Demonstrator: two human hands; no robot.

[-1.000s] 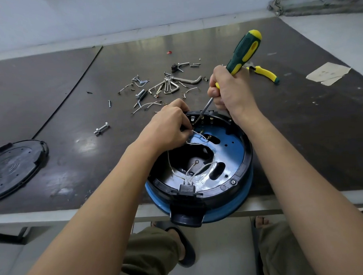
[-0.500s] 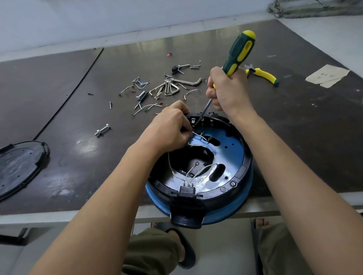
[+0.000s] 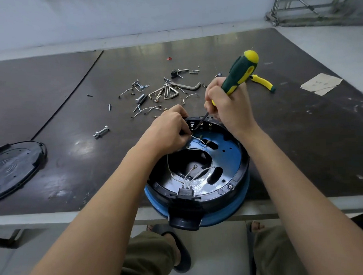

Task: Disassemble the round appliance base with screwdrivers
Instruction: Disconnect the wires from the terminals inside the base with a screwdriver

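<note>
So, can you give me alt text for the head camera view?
A person's right hand holds a green-and-yellow screwdriver to the far rim of a round blue-and-black appliance base, while the left hand pinches a white wire. Loose screws lie on the dark table beyond.

Head view. The bare left forearm and bare right forearm reached forward from the lower corners and converged toward the centre. The left hand lay knuckles-up with its fingers curled, the fingertips pinching a thin white wire. The right hand, just beyond it and apart from it, was wrapped round a green-and-yellow plastic-handled screwdriver. The handle was tilted up to the right and the shaft pointed down between the hands.
</note>
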